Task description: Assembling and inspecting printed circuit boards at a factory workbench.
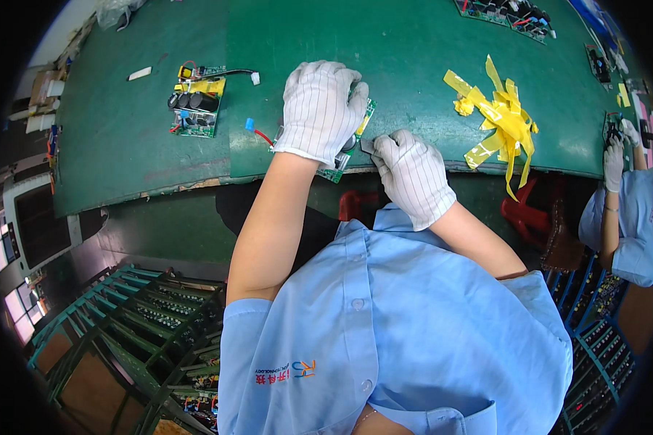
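Note:
My left hand point(319, 110), in a white striped glove, lies over a green circuit board point(332, 175) near the table's front edge. Its fingers curl around the board and hide most of it. A red wire with a blue connector point(249, 124) sticks out on the board's left side. My right hand point(415, 172), gloved the same way, is closed at the board's right side. Between its thumb and fingers is a small flat grey piece point(368, 146), perhaps a blade; its kind is unclear. The piece points at the board; whether it touches cannot be seen.
Another circuit board point(197, 101) with yellow tape lies left on the green table point(406, 43). A tangle of yellow tape strips point(506, 123) lies right. More boards point(511, 16) sit at the far right. A co-worker's gloved hands point(614, 163) are at the right edge. Racks point(149, 319) of boards stand behind left.

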A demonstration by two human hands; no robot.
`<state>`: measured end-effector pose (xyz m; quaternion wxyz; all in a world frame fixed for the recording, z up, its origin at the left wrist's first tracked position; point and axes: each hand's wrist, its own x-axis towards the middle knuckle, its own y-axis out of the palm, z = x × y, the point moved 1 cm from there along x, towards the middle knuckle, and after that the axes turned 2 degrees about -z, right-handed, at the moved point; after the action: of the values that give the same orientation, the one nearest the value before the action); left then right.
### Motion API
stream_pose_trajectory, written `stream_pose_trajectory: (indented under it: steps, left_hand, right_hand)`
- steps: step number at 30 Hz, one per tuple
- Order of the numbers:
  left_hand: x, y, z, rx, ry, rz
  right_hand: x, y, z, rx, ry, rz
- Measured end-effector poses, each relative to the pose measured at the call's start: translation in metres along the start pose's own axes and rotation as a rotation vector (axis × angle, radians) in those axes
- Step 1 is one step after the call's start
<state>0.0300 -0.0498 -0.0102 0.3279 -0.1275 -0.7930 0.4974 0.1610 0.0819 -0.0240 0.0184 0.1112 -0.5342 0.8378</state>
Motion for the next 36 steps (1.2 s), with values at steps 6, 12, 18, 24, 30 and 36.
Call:
stream_pose_trajectory:
  steps: [6,12,18,24,30,36]
  left_hand:
    - [0.0,0.001,0.0,-0.004,-0.033,0.021]
    - [-0.002,0.001,0.001,-0.007,-0.024,-0.008]
    - [-0.004,0.002,0.001,0.005,-0.019,0.001]
    - [-0.002,0.002,0.001,0.007,0.006,-0.012]
    - [0.001,0.0,0.001,-0.029,0.028,-0.039]
    - [-0.001,0.001,0.009,-0.131,0.035,-0.077]
  right_hand:
    - [-0.004,0.003,0.0,-0.014,0.031,-0.024]
    - [-0.007,0.004,0.003,-0.049,0.008,-0.052]
    - [-0.005,0.006,0.005,-0.054,0.045,-0.005]
    - [0.0,0.009,0.004,-0.046,0.089,-0.012]
    - [0.013,0.007,-0.001,-0.098,-0.027,0.041]
    - [0.017,0.003,-0.003,-0.262,-0.178,0.22]
